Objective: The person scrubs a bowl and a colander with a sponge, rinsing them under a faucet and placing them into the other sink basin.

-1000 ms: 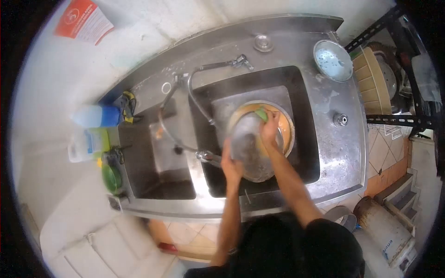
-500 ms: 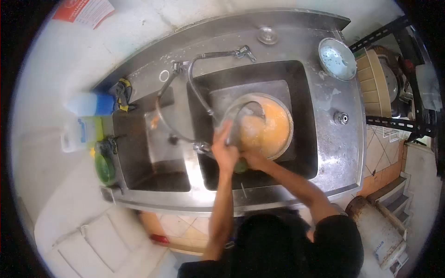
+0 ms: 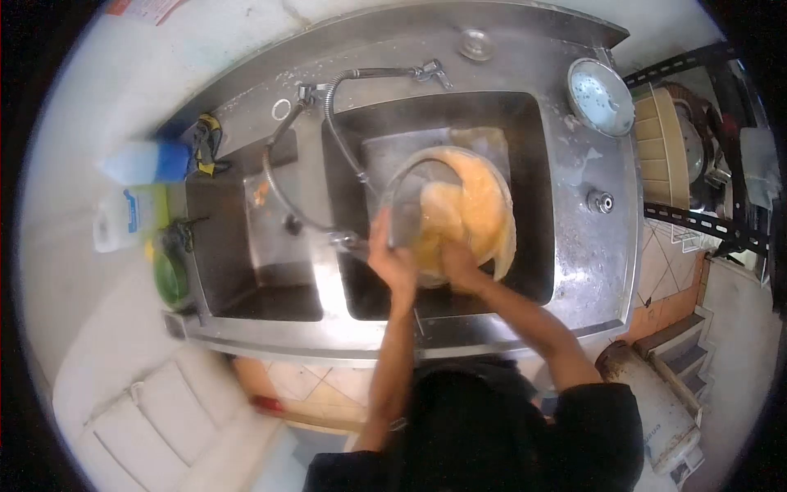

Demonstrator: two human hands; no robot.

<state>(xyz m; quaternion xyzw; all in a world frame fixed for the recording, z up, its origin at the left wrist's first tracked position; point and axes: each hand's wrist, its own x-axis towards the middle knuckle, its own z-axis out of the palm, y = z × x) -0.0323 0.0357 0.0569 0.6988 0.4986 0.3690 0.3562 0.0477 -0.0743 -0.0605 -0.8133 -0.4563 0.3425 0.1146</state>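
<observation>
A large round metal pot (image 3: 407,176) stands tilted in the right sink basin, with orange, foamy liquid (image 3: 484,201) in it that spreads to its right rim. My left hand (image 3: 390,256) is closed on the pot's near left rim. Inside the pot's near side is my right hand (image 3: 461,264), its fingers curled and blurred. A yellowish patch shows by those fingers; whether it is a held thing or liquid I cannot make out.
A spray hose (image 3: 275,176) arches over the divider beside the left basin (image 3: 234,246). On the right ledge stand a bowl of bluish liquid (image 3: 601,97) and a drain strainer (image 3: 601,202). Detergent jugs (image 3: 131,215) and a green bowl (image 3: 170,279) line the left side.
The pot has tipped further and its orange liquid has shifted toward the right rim. My right hand has moved from the near rim to inside the pot. The green object near it is out of sight.
</observation>
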